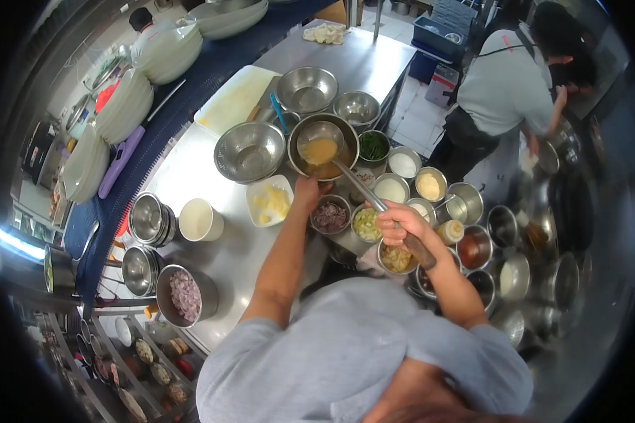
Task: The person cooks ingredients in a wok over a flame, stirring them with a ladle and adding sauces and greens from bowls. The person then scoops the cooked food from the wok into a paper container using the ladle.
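Note:
My right hand [404, 223] is closed around the handle of a large ladle [360, 185]. The ladle's bowl, with yellow-brown liquid in it, is inside a deep metal pot [353, 130]. More of the liquid shows in the pot beneath it. At the pot's near side, my left hand [309, 192] grips the rim; some of its fingers are hidden. Just left of that hand sits a square white dish [258, 220] with pale yellow pieces. Under my right forearm stand containers of chopped green pieces [367, 224] and yellowish chunks [396, 259].
Metal colanders [250, 151] and bowls surround the pot. Several ingredient containers [403, 164] crowd the right. A white tub [201, 219], stacked bowls [148, 220] and a pot of chopped onion [185, 296] stand left. A co-worker [504, 84] bends over at the upper right.

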Action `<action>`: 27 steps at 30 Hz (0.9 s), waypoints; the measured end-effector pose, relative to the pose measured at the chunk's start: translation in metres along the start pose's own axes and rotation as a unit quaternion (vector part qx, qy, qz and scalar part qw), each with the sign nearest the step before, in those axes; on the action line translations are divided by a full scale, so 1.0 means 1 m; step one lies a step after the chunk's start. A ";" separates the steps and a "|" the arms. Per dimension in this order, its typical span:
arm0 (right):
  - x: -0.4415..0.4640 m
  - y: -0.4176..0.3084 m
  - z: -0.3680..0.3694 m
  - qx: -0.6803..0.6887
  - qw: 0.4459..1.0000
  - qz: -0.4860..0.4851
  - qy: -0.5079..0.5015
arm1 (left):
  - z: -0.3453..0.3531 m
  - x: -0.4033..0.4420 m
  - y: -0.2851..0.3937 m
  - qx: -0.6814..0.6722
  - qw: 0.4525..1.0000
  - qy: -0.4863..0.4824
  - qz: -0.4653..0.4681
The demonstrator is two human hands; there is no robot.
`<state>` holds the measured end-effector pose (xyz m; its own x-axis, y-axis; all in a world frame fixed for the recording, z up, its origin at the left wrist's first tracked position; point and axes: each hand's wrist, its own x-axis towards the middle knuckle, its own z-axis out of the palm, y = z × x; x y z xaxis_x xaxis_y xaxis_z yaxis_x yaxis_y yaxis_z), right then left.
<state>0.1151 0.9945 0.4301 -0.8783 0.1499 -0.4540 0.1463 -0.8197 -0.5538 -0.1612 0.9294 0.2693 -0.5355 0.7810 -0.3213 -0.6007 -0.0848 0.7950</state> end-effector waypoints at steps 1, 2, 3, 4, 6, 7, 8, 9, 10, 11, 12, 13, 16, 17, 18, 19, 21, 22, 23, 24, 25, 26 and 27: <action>-0.002 -0.001 0.004 -0.013 1.000 -0.015 0.001 | 0.003 0.000 0.006 -0.001 1.000 -0.008 -0.006; -0.004 -0.002 0.007 -0.013 1.000 -0.021 0.001 | 0.006 0.000 0.010 -0.003 1.000 -0.015 -0.013; -0.006 -0.003 0.010 -0.025 0.999 -0.031 0.006 | 0.007 0.002 0.011 0.000 1.000 -0.021 -0.012; -0.007 -0.004 0.012 -0.037 0.998 -0.039 0.011 | 0.008 0.001 0.011 0.009 1.000 -0.011 -0.001; -0.008 -0.005 0.014 -0.089 0.994 -0.053 0.021 | 0.005 0.002 0.008 0.017 1.000 -0.001 0.008; -0.008 -0.005 0.015 -0.140 0.988 -0.062 0.030 | 0.002 0.003 0.006 0.017 1.000 0.001 0.005; -0.009 -0.005 0.016 -0.139 0.988 -0.061 0.032 | -0.001 0.004 0.002 0.017 1.000 0.005 0.002; -0.010 -0.006 0.017 -0.248 0.963 -0.085 0.059 | -0.001 0.001 0.001 0.015 1.000 0.005 -0.001; -0.011 -0.007 0.017 -0.354 0.925 -0.106 0.085 | -0.001 0.000 0.001 0.012 1.000 0.000 0.007; -0.014 -0.009 0.021 -0.355 0.925 -0.101 0.086 | -0.002 -0.002 0.000 0.008 1.000 -0.003 0.014; -0.020 -0.012 0.026 -0.444 0.881 -0.093 0.130 | -0.006 0.000 -0.006 0.003 1.000 0.000 0.011; -0.022 -0.014 0.028 -0.529 0.827 -0.084 0.171 | -0.011 0.003 -0.012 0.001 0.999 -0.013 0.029; -0.024 -0.016 0.018 -0.609 0.767 -0.086 0.183 | -0.013 -0.005 -0.018 -0.005 0.999 -0.002 0.038; -0.022 -0.015 0.004 -0.609 0.767 -0.082 0.183 | -0.012 -0.010 -0.018 -0.005 0.999 0.018 0.031; -0.016 -0.010 -0.020 -0.674 0.703 -0.151 0.171 | -0.011 -0.014 -0.018 -0.008 0.999 0.020 0.028; -0.009 -0.006 -0.042 -0.729 0.630 -0.217 0.156 | -0.012 -0.018 -0.020 -0.010 0.999 0.012 0.041; -0.009 -0.005 -0.046 -0.776 0.550 -0.277 0.137 | -0.012 -0.024 -0.021 -0.014 0.999 0.006 0.052; -0.015 -0.012 -0.031 -0.763 0.598 -0.197 0.148 | -0.011 -0.027 -0.021 -0.008 0.998 0.002 0.055; -0.019 -0.015 -0.018 -0.753 0.621 -0.155 0.152 | -0.011 -0.028 -0.021 -0.002 0.998 -0.002 0.059; -0.023 -0.019 -0.005 -0.743 0.640 -0.113 0.158 | -0.011 -0.028 -0.022 -0.003 0.998 -0.001 0.058; -0.025 -0.021 0.008 -0.708 0.685 -0.069 0.161 | -0.012 -0.027 -0.025 -0.005 0.998 0.003 0.062; -0.024 -0.021 0.015 -0.668 0.725 -0.024 0.163 | -0.012 -0.025 -0.026 -0.006 0.998 0.006 0.066; -0.020 -0.018 0.012 -0.668 0.725 -0.024 0.163 | -0.010 -0.027 -0.025 -0.006 0.998 0.006 0.066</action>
<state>0.1250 0.9998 0.4577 -0.7744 0.4625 -0.4318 0.6212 0.4259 -0.6578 -0.1377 0.9047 0.2526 -0.6176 0.7551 -0.2200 -0.5310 -0.1940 0.8249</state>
